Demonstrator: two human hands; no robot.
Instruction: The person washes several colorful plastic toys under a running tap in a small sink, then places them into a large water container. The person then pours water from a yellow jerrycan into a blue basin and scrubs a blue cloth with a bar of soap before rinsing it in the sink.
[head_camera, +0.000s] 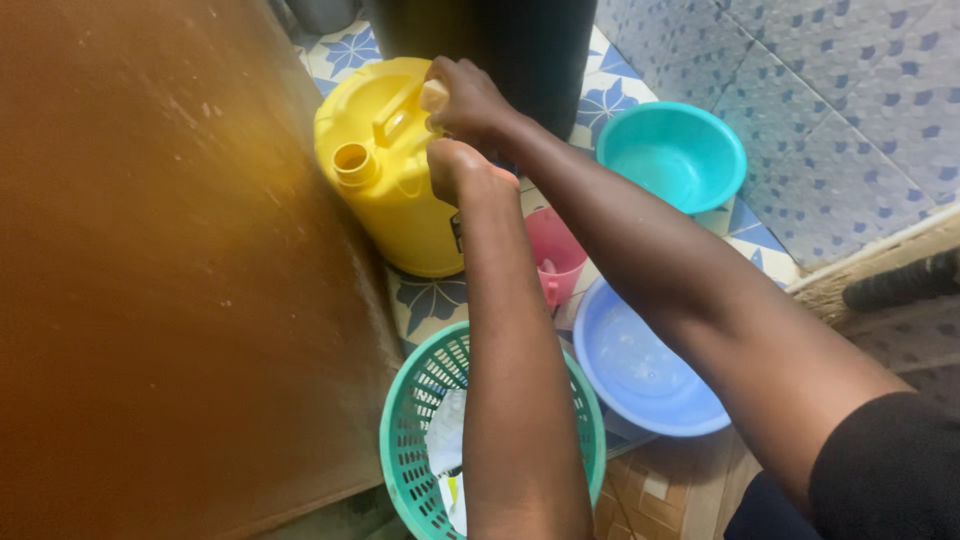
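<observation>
A yellow jerrycan (385, 200) stands on the tiled floor with its round spout (352, 160) uncapped. My right hand (475, 100) reaches in from the right over the can's handle (398, 118) and pinches a small pale piece (434, 95) between its fingertips. Just below it, my left hand (455, 170) is curled into a fist over the can's top right edge. Its fingers are hidden from me.
A brown wooden surface (150, 270) fills the left side. On the blue-flowered floor tiles are a teal bowl (672, 155), a pink cup (553, 255), a light blue basin (640, 370) and a green mesh basket (415, 440). A dark barrel (510, 50) stands behind the can.
</observation>
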